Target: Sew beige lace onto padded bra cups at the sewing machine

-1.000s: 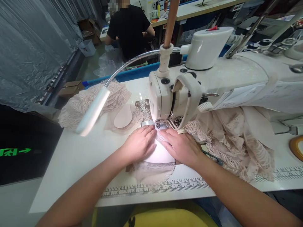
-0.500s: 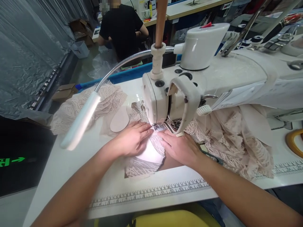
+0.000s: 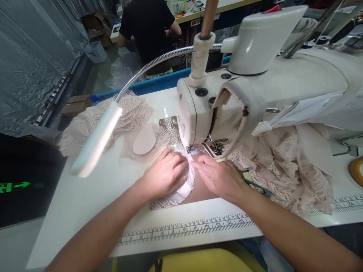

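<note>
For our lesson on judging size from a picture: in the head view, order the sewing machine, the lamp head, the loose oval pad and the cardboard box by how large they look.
1. sewing machine
2. lamp head
3. and 4. oval pad and cardboard box: these look alike, and the box lies farther off, so unranked.

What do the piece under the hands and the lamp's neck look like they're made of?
The piece under the left hand and right hand looks like pale beige lace, with an open patterned weave, over a smooth paler pad, possibly foam. The lamp neck looks like ribbed, shiny flexible metal.
</note>
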Available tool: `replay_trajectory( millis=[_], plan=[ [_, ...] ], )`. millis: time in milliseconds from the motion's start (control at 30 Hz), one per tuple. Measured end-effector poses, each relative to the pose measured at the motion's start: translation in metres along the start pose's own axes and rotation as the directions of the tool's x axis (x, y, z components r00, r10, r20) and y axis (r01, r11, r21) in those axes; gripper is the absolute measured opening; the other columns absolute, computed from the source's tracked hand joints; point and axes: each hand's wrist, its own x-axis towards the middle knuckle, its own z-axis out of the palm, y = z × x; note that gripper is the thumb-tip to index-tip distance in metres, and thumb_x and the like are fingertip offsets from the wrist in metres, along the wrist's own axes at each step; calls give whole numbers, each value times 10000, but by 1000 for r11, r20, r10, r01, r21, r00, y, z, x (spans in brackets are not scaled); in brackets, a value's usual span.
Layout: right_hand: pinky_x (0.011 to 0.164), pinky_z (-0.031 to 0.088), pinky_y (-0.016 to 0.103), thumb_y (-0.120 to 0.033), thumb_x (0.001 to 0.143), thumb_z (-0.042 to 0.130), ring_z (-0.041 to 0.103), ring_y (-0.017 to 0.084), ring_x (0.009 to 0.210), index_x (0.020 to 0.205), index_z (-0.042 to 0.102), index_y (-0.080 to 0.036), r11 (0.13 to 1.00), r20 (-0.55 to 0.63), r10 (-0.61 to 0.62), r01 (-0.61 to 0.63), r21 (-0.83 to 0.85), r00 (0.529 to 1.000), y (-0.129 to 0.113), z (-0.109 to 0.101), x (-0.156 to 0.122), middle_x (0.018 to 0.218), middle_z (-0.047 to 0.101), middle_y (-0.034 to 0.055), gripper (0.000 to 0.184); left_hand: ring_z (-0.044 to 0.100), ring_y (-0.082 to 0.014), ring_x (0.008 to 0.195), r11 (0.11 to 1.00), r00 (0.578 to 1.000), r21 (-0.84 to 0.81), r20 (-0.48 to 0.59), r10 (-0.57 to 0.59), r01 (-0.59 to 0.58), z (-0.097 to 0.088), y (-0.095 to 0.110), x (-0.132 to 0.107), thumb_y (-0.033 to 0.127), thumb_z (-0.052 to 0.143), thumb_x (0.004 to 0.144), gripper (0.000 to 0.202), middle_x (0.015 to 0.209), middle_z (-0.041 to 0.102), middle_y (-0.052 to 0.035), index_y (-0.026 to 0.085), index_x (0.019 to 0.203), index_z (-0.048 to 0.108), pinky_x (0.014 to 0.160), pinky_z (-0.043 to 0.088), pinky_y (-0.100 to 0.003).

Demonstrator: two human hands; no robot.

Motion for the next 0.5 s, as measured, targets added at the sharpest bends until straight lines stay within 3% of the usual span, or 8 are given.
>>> replay_trajectory(
  millis=[167, 500],
  plan=[
    [597, 364, 255, -79, 842, 421, 496, 121, 606, 929, 706, -196, 1000, 32, 8, -8, 9, 999, 0, 0, 0, 784, 633, 25, 320, 553, -264, 1023, 999, 1000, -52, -24, 1, -2, -1, -4, -2, 280, 478, 906, 325, 1061, 617, -135, 124, 1172, 580, 988, 383, -495],
    [623, 430, 253, -113, 863, 411, 569, 152, 761, 1085, 681, -222, 998, 47, 61, -60, -23, 997, 1, 3, 5, 982, 684, 36, 366, 543, -289, 1092, 999, 999, 13, -7, -33, 33, -2, -15, -2, 305, 453, 922, 363, 1107, 613, -158, 100, 1193, 580, 1026, 341, -510]
  ],
)
